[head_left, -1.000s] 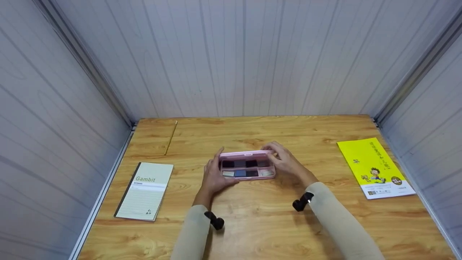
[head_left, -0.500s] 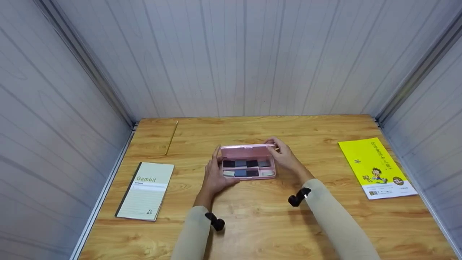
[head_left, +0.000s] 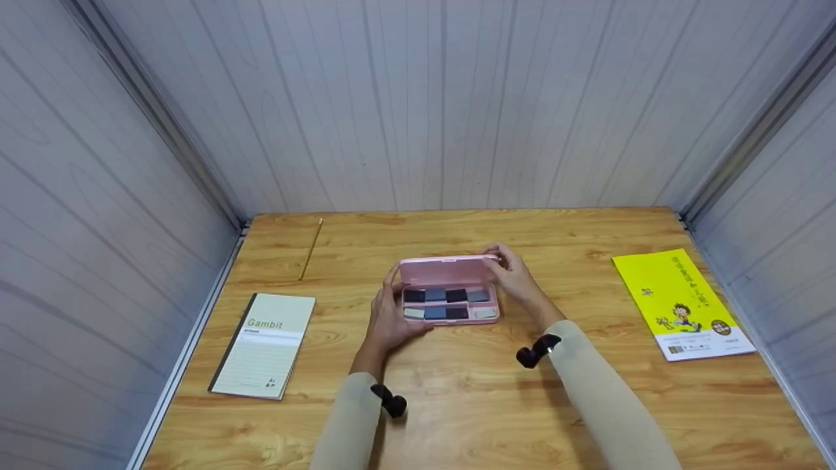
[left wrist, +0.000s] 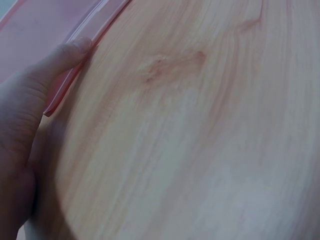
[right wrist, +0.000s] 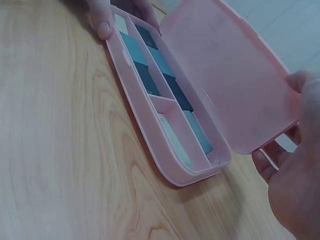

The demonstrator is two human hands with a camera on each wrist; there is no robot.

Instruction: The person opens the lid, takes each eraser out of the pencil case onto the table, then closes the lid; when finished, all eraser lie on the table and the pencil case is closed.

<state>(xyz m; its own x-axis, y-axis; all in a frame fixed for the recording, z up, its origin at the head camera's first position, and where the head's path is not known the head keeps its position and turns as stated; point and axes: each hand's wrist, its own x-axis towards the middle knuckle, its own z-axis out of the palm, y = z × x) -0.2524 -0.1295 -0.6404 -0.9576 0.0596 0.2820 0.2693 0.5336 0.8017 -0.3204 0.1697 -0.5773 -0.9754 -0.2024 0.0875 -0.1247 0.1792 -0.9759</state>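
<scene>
A pink compartment case (head_left: 449, 312) lies in the middle of the wooden table (head_left: 457, 405), with dark, blue and pale blocks in its slots. My left hand (head_left: 394, 312) grips the case's left end, thumb at the front and fingers at the back. My right hand (head_left: 508, 271) pinches the right edge of the pink lid (head_left: 447, 269), which stands raised about halfway. The right wrist view shows the case (right wrist: 165, 125), its open lid (right wrist: 225, 75), my right hand (right wrist: 296, 150) and the left thumb (right wrist: 102, 22). In the left wrist view my left hand (left wrist: 25, 125) presses against the case's rim (left wrist: 75, 55).
A pale "Gambit" notebook (head_left: 264, 344) lies at the left of the table and a yellow booklet (head_left: 679, 303) at the right. A pencil (head_left: 309, 249) rests near the back left corner. Grey panel walls close in the back and both sides.
My right hand has swung the pink lid up and back, from nearly flat over the slots to about half raised. The left hand has stayed on the case's left end.
</scene>
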